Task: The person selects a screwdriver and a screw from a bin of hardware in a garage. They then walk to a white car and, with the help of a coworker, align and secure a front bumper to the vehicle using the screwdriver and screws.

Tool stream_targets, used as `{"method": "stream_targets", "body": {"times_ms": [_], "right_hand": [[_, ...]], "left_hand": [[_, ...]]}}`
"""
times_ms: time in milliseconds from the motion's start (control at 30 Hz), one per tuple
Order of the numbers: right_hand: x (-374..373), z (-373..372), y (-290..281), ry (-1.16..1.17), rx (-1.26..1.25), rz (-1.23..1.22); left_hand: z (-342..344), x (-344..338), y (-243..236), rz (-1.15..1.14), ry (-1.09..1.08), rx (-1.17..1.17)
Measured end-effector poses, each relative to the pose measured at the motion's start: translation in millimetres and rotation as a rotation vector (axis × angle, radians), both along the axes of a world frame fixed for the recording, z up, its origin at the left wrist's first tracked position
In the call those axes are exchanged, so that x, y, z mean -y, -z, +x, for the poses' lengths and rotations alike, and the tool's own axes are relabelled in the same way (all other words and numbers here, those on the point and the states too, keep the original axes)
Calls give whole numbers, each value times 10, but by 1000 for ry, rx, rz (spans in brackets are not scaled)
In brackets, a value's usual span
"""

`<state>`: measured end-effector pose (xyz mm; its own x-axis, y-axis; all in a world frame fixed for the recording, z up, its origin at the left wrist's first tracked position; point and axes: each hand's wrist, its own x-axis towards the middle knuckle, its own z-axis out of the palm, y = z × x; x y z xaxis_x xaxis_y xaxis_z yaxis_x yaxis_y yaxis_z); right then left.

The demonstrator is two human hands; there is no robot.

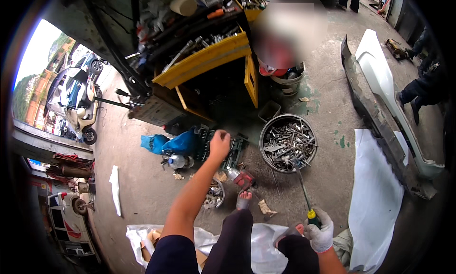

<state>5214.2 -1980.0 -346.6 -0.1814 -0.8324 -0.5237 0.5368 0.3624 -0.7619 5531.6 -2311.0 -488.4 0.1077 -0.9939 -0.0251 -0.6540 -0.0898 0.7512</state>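
Ahead of right hand (320, 232), closed round tool (311, 214): bolts (287, 143), apparently being probed; next move calls for steady aim. Left hand (220, 144) half-curled by kit (234, 155), grasp unclear.

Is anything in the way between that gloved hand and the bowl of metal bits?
Nothing visible is: the tool in the right hand reaches across the floor to the near edge of the bowl.

I see gloved right hand (320, 231) gripping green-and-yellow-handled tool (312, 217), far end at near rim of round basin (261, 149) heaped with metal parts (288, 140). Bare left hand (220, 144), fingers curled, over green tool case (236, 149).
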Motion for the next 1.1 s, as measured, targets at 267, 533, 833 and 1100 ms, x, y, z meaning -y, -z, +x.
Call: {"method": "stream_targets", "body": {"times_ms": [267,533,833,1100], "right_hand": [[1372,-83,2463,-269,36,-205],[1928,-42,2865,-113,-206,-212],[2078,247,2302,50,-121,96],[1781,466,2177,205,-161,113]], "left_hand": [[763,2291,1818,-317,-99,219],[1052,3917,2348,22,460,1453],[2314,5210,3462,-449,-225,404],[2644,5371,3377,-418,-237,163]]}}
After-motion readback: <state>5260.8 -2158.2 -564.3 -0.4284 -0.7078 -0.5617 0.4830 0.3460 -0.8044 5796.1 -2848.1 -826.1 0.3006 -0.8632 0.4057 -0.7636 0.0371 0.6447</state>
